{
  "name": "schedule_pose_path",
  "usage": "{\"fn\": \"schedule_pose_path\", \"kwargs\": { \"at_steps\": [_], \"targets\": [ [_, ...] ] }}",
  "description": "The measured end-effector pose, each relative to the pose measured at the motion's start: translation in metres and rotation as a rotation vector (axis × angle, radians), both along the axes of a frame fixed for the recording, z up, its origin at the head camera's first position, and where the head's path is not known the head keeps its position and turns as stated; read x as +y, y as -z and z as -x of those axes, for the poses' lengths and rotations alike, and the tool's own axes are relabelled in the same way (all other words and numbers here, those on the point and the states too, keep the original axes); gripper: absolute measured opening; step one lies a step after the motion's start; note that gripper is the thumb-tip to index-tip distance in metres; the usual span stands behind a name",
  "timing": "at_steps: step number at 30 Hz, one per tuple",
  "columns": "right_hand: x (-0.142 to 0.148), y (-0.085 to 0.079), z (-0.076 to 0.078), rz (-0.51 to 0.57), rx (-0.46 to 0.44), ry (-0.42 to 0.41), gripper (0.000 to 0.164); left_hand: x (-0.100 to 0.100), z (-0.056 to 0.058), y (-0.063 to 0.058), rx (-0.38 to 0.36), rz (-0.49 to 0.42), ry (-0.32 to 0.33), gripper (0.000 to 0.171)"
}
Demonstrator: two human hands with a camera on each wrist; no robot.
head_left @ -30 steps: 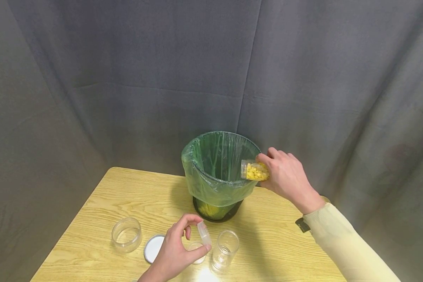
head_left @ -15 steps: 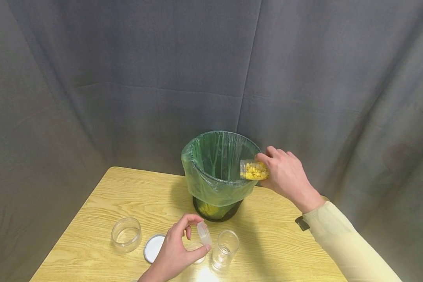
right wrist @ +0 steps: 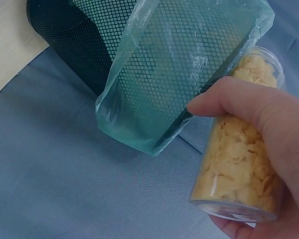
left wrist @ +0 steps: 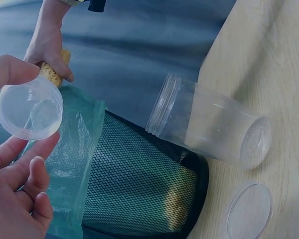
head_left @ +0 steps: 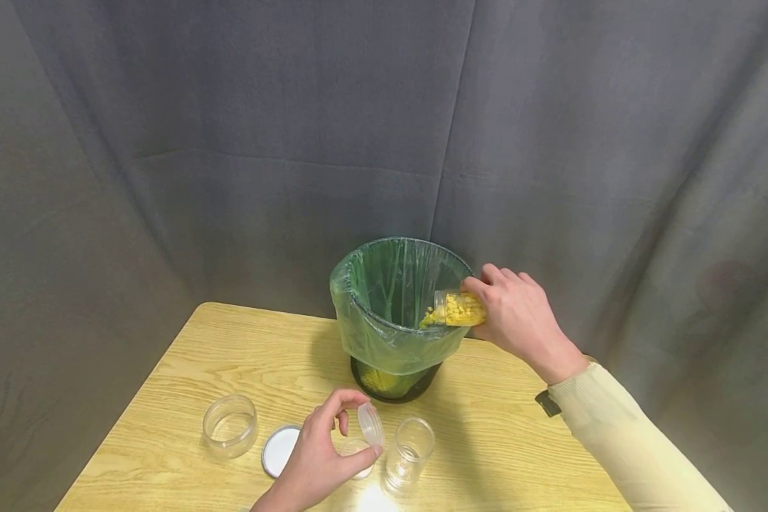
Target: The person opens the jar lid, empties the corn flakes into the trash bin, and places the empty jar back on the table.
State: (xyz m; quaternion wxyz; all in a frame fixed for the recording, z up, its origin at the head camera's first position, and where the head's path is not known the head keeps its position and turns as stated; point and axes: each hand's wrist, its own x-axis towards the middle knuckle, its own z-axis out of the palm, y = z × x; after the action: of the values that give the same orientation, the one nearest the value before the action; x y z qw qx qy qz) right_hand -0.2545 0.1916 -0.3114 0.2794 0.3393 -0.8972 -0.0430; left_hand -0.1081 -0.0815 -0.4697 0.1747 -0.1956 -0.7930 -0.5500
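My right hand point(head_left: 518, 316) grips a clear jar point(right wrist: 236, 164) of yellow flakes, tipped with its mouth over the rim of a bin. Some flakes point(head_left: 429, 318) spill from the mouth into the bin. The black mesh bin point(left wrist: 139, 179) is lined with a green plastic bag point(head_left: 397, 348). Low in front of the bin, my left hand point(head_left: 323, 451) pinches a translucent screw lid point(left wrist: 30, 107) between thumb and fingers. Just right of that hand stands a clear jar point(head_left: 409, 453) without a lid, and a clear lid point(left wrist: 249, 211) lies flat on the table.
A short, wide clear container point(head_left: 230, 427) stands at the left of the wooden table point(head_left: 249, 341). Between it and my left hand lies a white round lid point(head_left: 279, 451). Grey curtains point(head_left: 294, 142) hang behind the table and at both sides.
The jar in my right hand has shifted slightly left, and flakes now fall from its mouth where none did before. My left hand holds the lid in the same place.
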Motion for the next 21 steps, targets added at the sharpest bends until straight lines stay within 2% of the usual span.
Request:
{"fn": "schedule_pose_path", "kwargs": {
  "at_steps": [21],
  "targets": [
    [-0.0002,-0.0001,0.0005,0.000,0.011,-0.012,0.051,-0.0007,-0.0006,0.0018,-0.011,0.010,0.002,0.056]
  ]
}}
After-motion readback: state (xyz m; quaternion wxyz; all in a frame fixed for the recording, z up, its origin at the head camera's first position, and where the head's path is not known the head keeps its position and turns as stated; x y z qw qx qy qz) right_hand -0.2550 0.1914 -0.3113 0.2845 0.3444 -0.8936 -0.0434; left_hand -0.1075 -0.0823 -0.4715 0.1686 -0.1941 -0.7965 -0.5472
